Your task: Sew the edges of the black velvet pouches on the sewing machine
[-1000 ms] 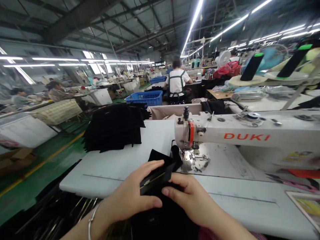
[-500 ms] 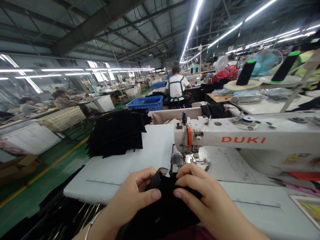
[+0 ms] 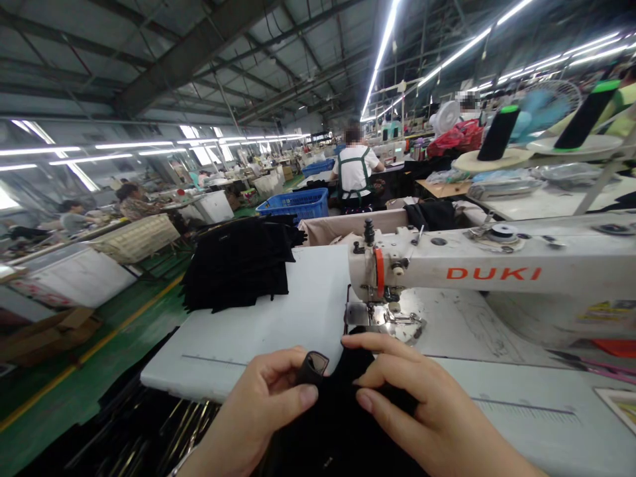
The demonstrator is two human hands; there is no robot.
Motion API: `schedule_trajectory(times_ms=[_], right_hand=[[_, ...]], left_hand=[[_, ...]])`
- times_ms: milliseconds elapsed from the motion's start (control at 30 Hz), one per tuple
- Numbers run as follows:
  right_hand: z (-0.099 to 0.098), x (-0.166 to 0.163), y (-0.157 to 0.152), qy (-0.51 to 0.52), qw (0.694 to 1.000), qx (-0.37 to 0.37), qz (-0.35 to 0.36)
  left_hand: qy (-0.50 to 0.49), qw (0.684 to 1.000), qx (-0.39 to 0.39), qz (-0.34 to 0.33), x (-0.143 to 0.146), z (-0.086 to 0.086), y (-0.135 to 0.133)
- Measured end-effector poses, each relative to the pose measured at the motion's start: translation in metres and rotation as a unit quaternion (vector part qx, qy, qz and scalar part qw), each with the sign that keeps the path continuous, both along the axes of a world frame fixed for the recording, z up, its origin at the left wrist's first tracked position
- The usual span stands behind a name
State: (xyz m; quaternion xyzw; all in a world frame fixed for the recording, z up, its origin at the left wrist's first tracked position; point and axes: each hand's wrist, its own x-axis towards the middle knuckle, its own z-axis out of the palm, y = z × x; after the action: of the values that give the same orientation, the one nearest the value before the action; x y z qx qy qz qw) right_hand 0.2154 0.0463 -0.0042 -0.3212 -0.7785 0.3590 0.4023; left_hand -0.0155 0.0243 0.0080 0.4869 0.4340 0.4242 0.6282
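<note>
A black fabric piece point(image 3: 342, 414) lies at the near edge of the white sewing table point(image 3: 278, 318), just in front of the needle of a white DUKI sewing machine point(image 3: 491, 265). My left hand point(image 3: 263, 404) pinches a folded black edge of the piece between thumb and fingers. My right hand point(image 3: 412, 404) grips the same piece from the right, fingers curled over its top edge. The two hands nearly touch over the fabric.
A stack of black fabric pieces point(image 3: 238, 262) sits at the table's far left. Behind it are a blue crate point(image 3: 295, 202) and a person in a white shirt point(image 3: 355, 169) facing away. Black thread cones point(image 3: 497, 132) stand at the right. Green floor lies to the left.
Both hands have drawn the black piece back from the needle toward me and bunched it. The thin light edge seen a second ago is now folded under my left fingers.
</note>
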Motion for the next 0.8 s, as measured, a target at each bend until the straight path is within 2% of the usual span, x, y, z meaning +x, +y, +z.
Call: schedule_trajectory(times_ms=[167, 233, 400, 533, 667, 800], right_hand=[[-0.002, 0.0, 0.0, 0.003, 1.0, -0.009, 0.03], [-0.002, 0.0, 0.0, 0.007, 1.0, 0.005, 0.022], [-0.01, 0.001, -0.003, -0.036, 0.996, 0.08, -0.011], [-0.014, -0.005, -0.006, -0.102, 0.979, 0.164, -0.059], [-0.005, -0.013, -0.004, -0.099, 0.967, 0.224, -0.073], [0.006, -0.014, -0.002, -0.064, 0.967, 0.232, -0.08]], left_hand=[[0.024, 1.0, 0.005, 0.016, 0.005, 0.001, 0.0], [0.037, 0.999, 0.012, 0.026, 0.005, 0.0, 0.0], [0.081, 0.993, 0.059, 0.063, 0.005, -0.002, 0.0], [0.123, 0.985, 0.093, 0.074, 0.006, 0.002, 0.0], [0.165, 0.977, 0.121, 0.059, 0.006, 0.009, -0.001], [0.187, 0.971, 0.142, 0.052, 0.008, 0.016, 0.0]])
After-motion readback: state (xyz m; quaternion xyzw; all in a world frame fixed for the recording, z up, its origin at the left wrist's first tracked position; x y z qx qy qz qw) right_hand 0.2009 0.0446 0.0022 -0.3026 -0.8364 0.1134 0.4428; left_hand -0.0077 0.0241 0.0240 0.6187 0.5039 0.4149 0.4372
